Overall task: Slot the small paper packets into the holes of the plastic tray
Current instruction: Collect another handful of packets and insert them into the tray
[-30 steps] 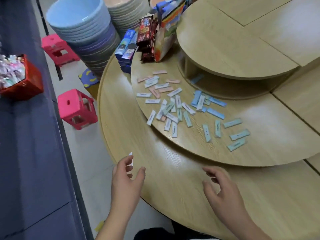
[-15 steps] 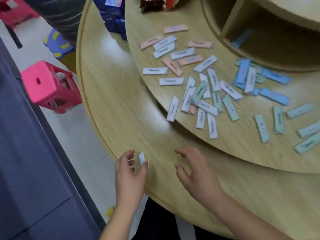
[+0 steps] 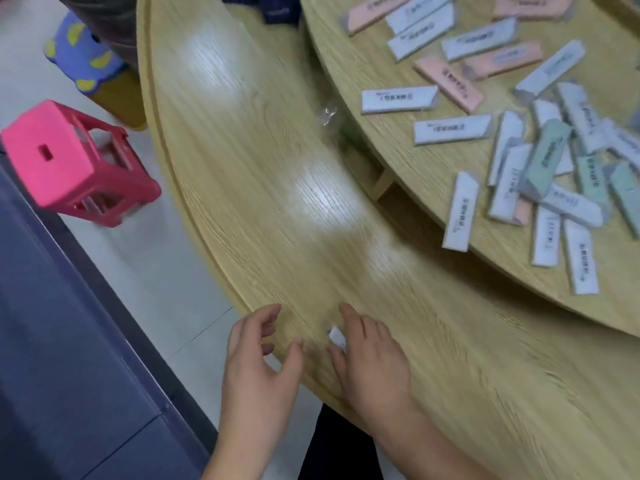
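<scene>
At the table's (image 3: 242,237) near edge, right hand (image 3: 372,365) seemingly pinches a packet (image 3: 337,336), left hand (image 3: 258,365) relaxed; next needs the tray.

Both bare forearms reach in from below, the hands close together with their backs up; the left hand (image 3: 258,362) hangs loose, fingers lightly curled, thumb spread toward the other hand, holding nothing; the right hand (image 3: 372,365) sits just beside it, fingers stretched forward, thumb and forefinger pinching a small white packet (image 3: 337,336), which is blurred.
</scene>
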The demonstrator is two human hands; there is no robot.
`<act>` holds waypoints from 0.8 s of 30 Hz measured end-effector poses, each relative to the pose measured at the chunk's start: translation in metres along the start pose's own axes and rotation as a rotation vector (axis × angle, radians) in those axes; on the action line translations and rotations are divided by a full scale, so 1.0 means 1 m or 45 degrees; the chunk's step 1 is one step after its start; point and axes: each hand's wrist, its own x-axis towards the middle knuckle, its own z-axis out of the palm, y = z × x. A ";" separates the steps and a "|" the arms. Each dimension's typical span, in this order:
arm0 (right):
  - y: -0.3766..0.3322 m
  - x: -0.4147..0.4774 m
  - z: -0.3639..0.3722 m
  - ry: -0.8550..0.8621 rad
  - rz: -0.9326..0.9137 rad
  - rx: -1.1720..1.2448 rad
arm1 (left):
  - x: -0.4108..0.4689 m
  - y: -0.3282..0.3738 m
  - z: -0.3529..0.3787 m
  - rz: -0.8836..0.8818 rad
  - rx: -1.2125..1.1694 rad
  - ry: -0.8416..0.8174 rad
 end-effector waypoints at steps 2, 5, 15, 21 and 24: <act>0.005 0.003 -0.005 0.025 -0.004 -0.005 | 0.010 0.010 -0.001 0.060 -0.018 0.002; 0.022 0.010 -0.023 0.040 -0.019 0.088 | 0.025 0.038 0.006 0.152 -0.040 -0.018; 0.101 0.023 -0.189 0.636 0.151 0.439 | 0.052 0.167 0.098 1.092 0.389 0.141; 0.145 0.066 -0.194 0.815 0.077 0.236 | 0.060 0.193 0.149 1.118 0.663 0.091; 0.154 0.083 -0.194 0.898 0.118 0.090 | 0.064 0.203 0.154 1.086 0.739 0.067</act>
